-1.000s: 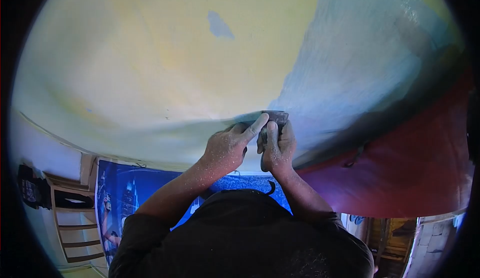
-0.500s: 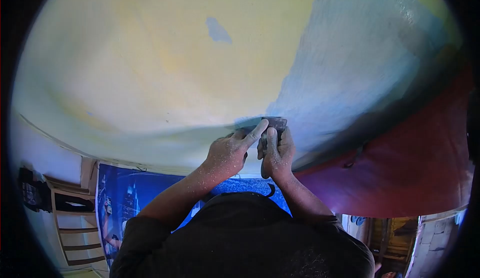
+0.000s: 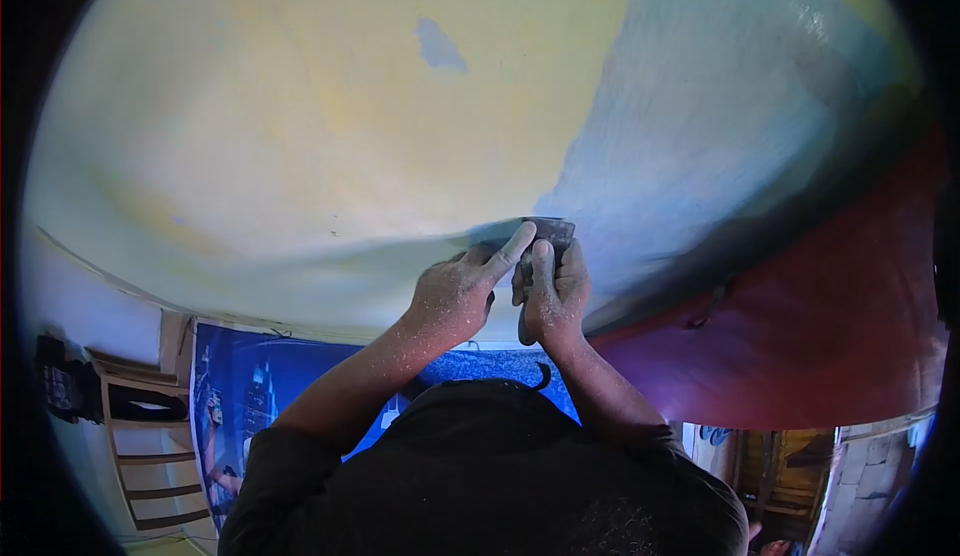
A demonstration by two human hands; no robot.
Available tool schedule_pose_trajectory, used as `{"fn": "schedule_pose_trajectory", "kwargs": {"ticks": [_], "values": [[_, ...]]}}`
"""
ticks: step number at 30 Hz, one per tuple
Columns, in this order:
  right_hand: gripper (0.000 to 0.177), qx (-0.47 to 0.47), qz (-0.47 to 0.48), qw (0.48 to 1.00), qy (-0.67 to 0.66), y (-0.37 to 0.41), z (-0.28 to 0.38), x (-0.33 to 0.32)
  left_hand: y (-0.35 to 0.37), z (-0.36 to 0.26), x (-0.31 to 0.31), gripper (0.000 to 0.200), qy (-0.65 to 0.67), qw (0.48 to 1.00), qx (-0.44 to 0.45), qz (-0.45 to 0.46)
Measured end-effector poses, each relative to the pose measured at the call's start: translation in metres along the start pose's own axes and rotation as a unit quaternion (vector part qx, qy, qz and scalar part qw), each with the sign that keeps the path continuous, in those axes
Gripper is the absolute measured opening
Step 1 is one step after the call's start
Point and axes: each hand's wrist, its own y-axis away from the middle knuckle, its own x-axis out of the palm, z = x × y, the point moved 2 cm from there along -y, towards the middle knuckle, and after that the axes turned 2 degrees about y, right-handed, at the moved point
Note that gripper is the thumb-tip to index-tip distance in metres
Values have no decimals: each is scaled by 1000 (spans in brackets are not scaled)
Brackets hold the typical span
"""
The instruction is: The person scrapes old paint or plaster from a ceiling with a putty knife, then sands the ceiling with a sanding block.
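A dark, flat-bladed scraper [image 3: 552, 229] lies with its blade edge against the painted wall [image 3: 450, 146], its handle end showing below my right palm. My right hand [image 3: 556, 296] is closed around the scraper, thumb lying up along it. My left hand [image 3: 452, 291] comes in from the left, one finger stretched onto the blade, the others curled and partly hidden. Pale dust covers both hands and forearms. Right of the blade, the wall shows a wide bluish-grey area [image 3: 690, 116]; to the left it is yellowish cream.
A small bluish-grey patch [image 3: 440, 46] breaks the cream paint higher up. Dark red sheeting [image 3: 780, 326] hangs at the right. Below are a blue city-picture sheet [image 3: 235, 376] and, at left, a wooden rack [image 3: 155, 461] with dark cloth. Wooden furniture [image 3: 790, 476] stands lower right.
The view has shifted slightly, so the wall patch, both hands and the scraper appear a little higher. Both hands keep the same grip, with the blade at nearly the same place on the wall.
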Motion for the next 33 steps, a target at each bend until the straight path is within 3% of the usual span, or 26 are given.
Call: {"fn": "schedule_pose_trajectory", "kwargs": {"ticks": [33], "values": [[26,14,-1,1000,7,-1,3,0,0,3,0,102,-10,1000,8,4]]}}
